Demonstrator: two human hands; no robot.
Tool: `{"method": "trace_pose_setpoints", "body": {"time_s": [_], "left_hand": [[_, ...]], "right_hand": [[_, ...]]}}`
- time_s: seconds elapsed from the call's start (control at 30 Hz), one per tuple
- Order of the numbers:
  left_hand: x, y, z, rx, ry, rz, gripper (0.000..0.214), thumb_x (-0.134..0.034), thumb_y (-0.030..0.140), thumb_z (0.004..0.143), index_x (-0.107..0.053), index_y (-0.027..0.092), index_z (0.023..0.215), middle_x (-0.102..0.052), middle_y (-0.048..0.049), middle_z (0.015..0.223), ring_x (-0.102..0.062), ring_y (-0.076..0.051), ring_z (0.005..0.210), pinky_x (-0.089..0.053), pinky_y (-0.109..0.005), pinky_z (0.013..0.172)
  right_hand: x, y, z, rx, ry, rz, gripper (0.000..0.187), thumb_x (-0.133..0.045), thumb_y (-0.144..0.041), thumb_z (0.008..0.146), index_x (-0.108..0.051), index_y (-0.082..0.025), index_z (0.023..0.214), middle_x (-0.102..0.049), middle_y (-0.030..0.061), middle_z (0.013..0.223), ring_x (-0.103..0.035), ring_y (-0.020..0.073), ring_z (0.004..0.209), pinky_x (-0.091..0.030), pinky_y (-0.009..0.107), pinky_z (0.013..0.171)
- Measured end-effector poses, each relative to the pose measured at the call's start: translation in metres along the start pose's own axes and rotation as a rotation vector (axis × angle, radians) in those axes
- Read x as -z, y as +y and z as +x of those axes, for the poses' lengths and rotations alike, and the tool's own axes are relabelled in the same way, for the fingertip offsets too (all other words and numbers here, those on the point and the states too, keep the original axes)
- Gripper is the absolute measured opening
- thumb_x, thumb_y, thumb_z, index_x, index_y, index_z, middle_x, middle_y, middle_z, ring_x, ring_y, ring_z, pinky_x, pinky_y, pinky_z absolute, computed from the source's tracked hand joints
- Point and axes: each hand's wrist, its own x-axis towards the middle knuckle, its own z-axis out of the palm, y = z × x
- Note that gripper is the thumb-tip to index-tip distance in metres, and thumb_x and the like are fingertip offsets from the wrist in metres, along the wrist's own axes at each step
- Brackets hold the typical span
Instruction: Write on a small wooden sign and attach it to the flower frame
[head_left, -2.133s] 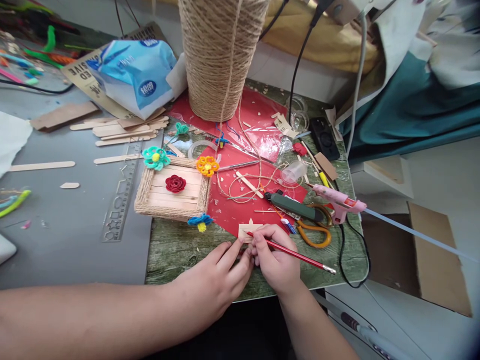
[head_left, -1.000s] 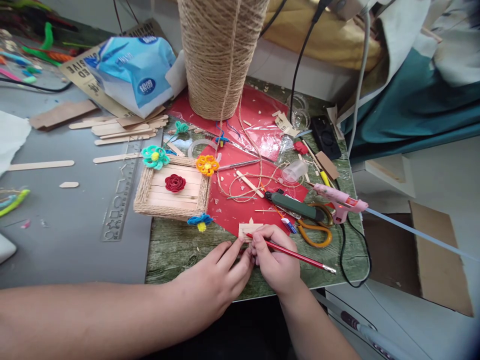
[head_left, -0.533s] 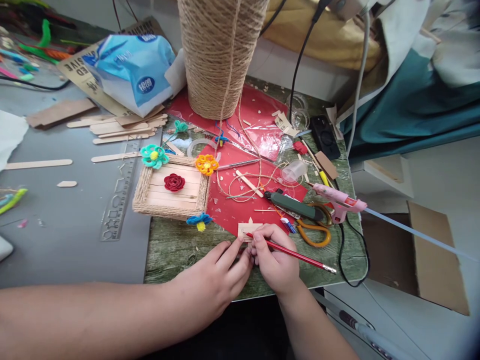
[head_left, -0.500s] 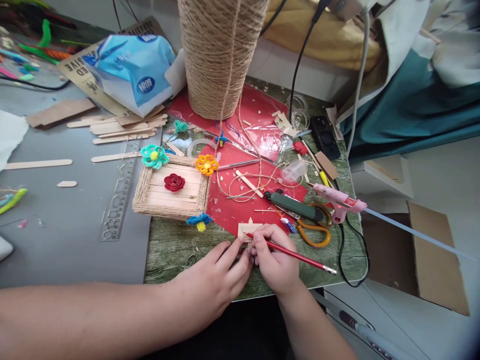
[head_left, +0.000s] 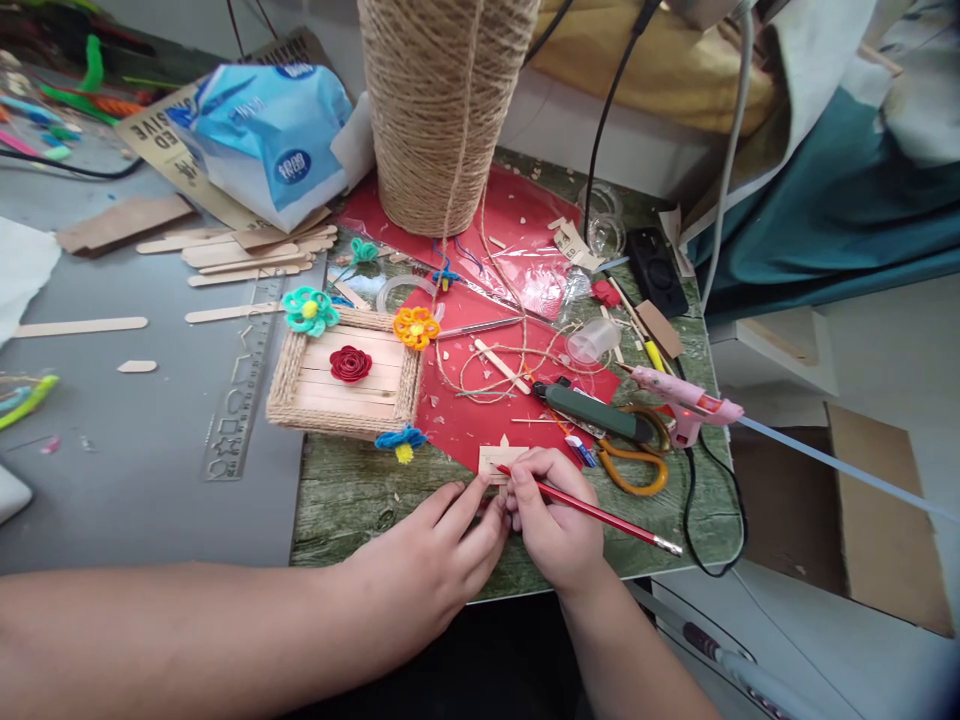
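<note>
My right hand (head_left: 553, 520) is closed round a red pencil (head_left: 600, 513), whose tip rests on a small pale wooden piece (head_left: 497, 459) at the near edge of the red sheet (head_left: 480, 400). My left hand (head_left: 427, 560) lies beside it, fingers pressed down on the near edge of that piece. Just behind and to the left sits a twine-wrapped stick frame (head_left: 341, 375) with a red rose (head_left: 351, 364), a teal flower (head_left: 309, 310), an orange flower (head_left: 415, 327) and a blue one (head_left: 400, 441).
A big cone of jute twine (head_left: 442, 110) stands at the back. Right of my hands lie a green utility knife (head_left: 592, 410), orange scissors (head_left: 634, 465) and a pink glue gun (head_left: 686, 410) with its cord. Craft sticks (head_left: 247, 255), a stencil ruler (head_left: 240, 390) and a blue packet (head_left: 266, 135) lie left.
Both hands stay where they were, with the pencil tip on the wooden piece. Only the view has shifted slightly.
</note>
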Motion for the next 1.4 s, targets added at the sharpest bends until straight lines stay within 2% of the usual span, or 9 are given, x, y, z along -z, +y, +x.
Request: {"method": "trace_pose_setpoints", "body": {"time_s": [0.33,0.47,0.57,0.77,0.93,1.03,1.2,1.3,1.4], "left_hand": [[0.001,0.0,0.0,-0.003,-0.02,-0.007,0.068,-0.052,0.044,0.096,-0.05,0.006,0.152,-0.051,-0.0169,0.156,-0.039,-0.043,0.146,-0.035,-0.053,0.115],[0.002,0.0,0.0,-0.001,-0.029,-0.007,0.068,-0.052,0.044,0.096,-0.049,0.007,0.153,-0.051,-0.017,0.156,-0.041,-0.043,0.145,-0.037,-0.053,0.113],[0.003,0.0,0.0,-0.001,-0.036,-0.006,0.071,-0.053,0.045,0.095,-0.048,0.005,0.153,-0.052,-0.0189,0.155,-0.042,-0.043,0.144,-0.038,-0.053,0.112],[0.003,-0.001,0.0,-0.019,-0.05,-0.011,0.078,-0.055,0.051,0.093,-0.044,0.004,0.155,-0.048,-0.02,0.159,-0.038,-0.045,0.146,-0.036,-0.055,0.114],[0.003,-0.002,-0.001,-0.014,-0.055,-0.033,0.081,-0.056,0.054,0.092,-0.043,0.005,0.156,-0.047,-0.0201,0.16,-0.038,-0.045,0.146,-0.036,-0.055,0.114],[0.003,-0.002,-0.002,-0.01,-0.053,-0.045,0.084,-0.058,0.056,0.091,-0.042,0.006,0.156,-0.045,-0.0212,0.161,-0.036,-0.045,0.148,-0.035,-0.055,0.114],[0.003,-0.003,-0.004,0.007,-0.042,-0.083,0.089,-0.06,0.059,0.089,-0.04,0.006,0.157,-0.043,-0.0218,0.162,-0.033,-0.044,0.15,-0.032,-0.054,0.118],[0.001,-0.002,-0.006,0.018,-0.037,-0.103,0.092,-0.061,0.061,0.088,-0.039,0.006,0.158,-0.042,-0.0212,0.163,-0.031,-0.044,0.152,-0.029,-0.055,0.12],[-0.002,-0.001,-0.008,0.007,-0.022,-0.107,0.092,-0.061,0.061,0.088,-0.038,0.007,0.159,-0.039,-0.0213,0.165,-0.029,-0.042,0.154,-0.024,-0.057,0.123]], "right_hand": [[0.001,0.001,0.0,-0.085,-0.024,0.196,0.023,-0.062,-0.036,0.103,-0.06,-0.022,0.085,-0.062,0.0004,0.076,-0.057,0.011,0.054,-0.048,0.021,0.043],[0.007,-0.002,-0.001,-0.119,0.081,0.325,0.017,-0.064,-0.036,0.102,-0.065,-0.022,0.093,-0.061,-0.0017,0.072,-0.055,0.0099,0.049,-0.042,0.017,0.035],[0.012,-0.007,-0.002,-0.046,0.108,0.238,0.014,-0.064,-0.034,0.102,-0.07,-0.021,0.102,-0.064,-0.0003,0.077,-0.058,0.0092,0.051,-0.046,0.019,0.042],[0.011,-0.005,0.002,-0.092,-0.03,0.127,0.015,-0.069,-0.036,0.099,-0.069,-0.021,0.097,-0.064,-0.0022,0.07,-0.057,0.01,0.048,-0.046,0.022,0.044],[0.02,-0.001,0.0,0.155,0.243,0.046,0.02,-0.055,-0.035,0.106,-0.071,-0.023,0.105,-0.066,0.0011,0.077,-0.058,0.0134,0.055,-0.048,0.026,0.049],[0.041,-0.002,0.002,0.247,0.389,-0.297,0.021,-0.053,-0.033,0.106,-0.071,-0.023,0.102,-0.067,0.0062,0.092,-0.066,0.0202,0.077,-0.056,0.035,0.067],[0.065,0.009,0.008,0.24,0.264,-0.823,0.02,-0.064,-0.031,0.099,-0.071,-0.02,0.115,-0.065,0.0121,0.107,-0.064,0.0292,0.099,-0.054,0.048,0.09],[0.064,0.01,0.005,0.313,0.2,-0.876,0.017,-0.06,-0.026,0.102,-0.072,-0.021,0.112,-0.066,0.0126,0.107,-0.063,0.03,0.102,-0.053,0.049,0.091],[0.054,-0.002,0.001,0.406,0.085,-0.744,0.017,-0.06,-0.022,0.102,-0.07,-0.023,0.115,-0.067,0.01,0.105,-0.064,0.0264,0.098,-0.054,0.044,0.089]]}}
